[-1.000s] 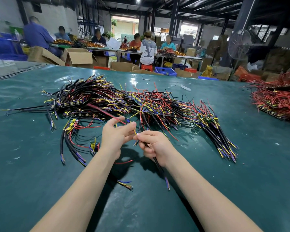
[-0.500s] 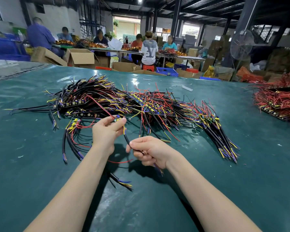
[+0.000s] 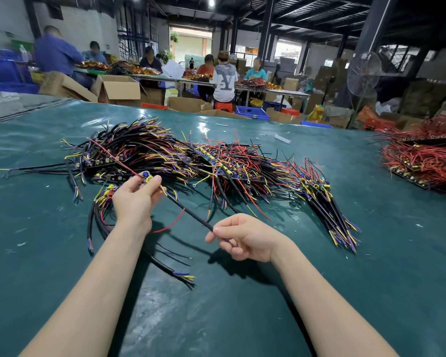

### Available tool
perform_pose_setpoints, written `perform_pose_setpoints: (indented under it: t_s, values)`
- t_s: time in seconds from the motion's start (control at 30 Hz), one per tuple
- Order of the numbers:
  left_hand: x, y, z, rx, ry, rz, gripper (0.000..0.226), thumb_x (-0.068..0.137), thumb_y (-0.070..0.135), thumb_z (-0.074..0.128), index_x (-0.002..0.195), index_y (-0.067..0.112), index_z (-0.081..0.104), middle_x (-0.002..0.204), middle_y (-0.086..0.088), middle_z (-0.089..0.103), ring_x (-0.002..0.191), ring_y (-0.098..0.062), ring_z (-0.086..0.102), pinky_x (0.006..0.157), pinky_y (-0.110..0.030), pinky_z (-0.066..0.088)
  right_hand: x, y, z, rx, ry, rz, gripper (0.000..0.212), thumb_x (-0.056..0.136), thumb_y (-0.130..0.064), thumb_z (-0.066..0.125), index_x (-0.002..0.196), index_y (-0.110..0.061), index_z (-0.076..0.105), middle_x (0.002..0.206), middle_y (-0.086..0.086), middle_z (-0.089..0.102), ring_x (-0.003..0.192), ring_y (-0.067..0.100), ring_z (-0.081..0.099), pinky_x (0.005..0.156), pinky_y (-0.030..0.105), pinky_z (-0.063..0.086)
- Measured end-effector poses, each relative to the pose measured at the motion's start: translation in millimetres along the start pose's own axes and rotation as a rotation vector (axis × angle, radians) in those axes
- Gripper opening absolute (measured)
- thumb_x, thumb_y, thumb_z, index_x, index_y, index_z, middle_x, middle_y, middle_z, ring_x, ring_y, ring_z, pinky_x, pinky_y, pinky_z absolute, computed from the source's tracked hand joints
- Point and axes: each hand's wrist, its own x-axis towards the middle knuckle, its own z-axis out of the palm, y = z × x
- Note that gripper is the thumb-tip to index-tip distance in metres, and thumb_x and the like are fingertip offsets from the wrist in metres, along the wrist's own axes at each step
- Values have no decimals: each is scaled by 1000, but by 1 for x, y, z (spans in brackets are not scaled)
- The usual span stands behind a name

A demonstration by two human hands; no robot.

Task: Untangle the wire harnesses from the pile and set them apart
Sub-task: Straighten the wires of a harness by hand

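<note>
A big tangled pile of wire harnesses (image 3: 191, 161), black cables with red, yellow and purple leads, lies across the middle of the green table (image 3: 242, 318). One black harness cable (image 3: 188, 212) is stretched between my hands just in front of the pile. My left hand (image 3: 134, 199) pinches its yellow and blue connector end, with a thin red lead running up from it into the pile. My right hand (image 3: 245, 238) grips the cable's other end. A small group of separated harnesses (image 3: 98, 215) lies left of my left hand, and another bundle (image 3: 330, 210) fans out at the pile's right.
A second heap of mostly red wires (image 3: 422, 158) lies at the table's far right edge. Beyond the table are cardboard boxes (image 3: 119, 90), blue crates (image 3: 252, 112), a standing fan (image 3: 363, 73) and several people working at another bench.
My hands have drawn apart, the left up and left, the right down and right. The black cable between them went from slack and short to taut and lifted off the pile.
</note>
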Motion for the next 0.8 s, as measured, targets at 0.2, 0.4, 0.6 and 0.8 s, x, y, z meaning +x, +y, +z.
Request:
perform_pose_setpoints:
  t_s: [0.2,0.4,0.6,0.8]
  values:
    - [-7,-6,6,1,31,70,25,83,-5,62,81,20,56,70,0,48,47,3,54,51,-11,49,0,-5,9,-153,-197,37,33,96,-6,38,69,-9,57,35,-10,35,27,-2,20,33,8,16]
    - [-6,-5,4,-22,46,57,23,83,-5,61,79,17,55,70,0,51,48,2,54,50,-11,48,-8,-8,7,-198,-272,15,28,96,-3,37,84,-13,59,43,-10,47,31,0,31,35,9,23]
    - [-12,-3,10,-104,43,9,25,83,-6,61,81,16,49,74,-1,54,46,3,57,50,-12,48,-8,-10,11,-403,-366,103,31,95,-13,43,66,-11,56,40,-7,56,29,0,42,33,10,26]
    - [-22,9,9,138,-377,-274,20,84,-6,56,78,10,45,59,0,58,37,0,51,40,-11,42,3,-2,2,-104,72,-74,29,96,-23,44,77,-10,62,44,-8,52,32,1,39,35,10,25]
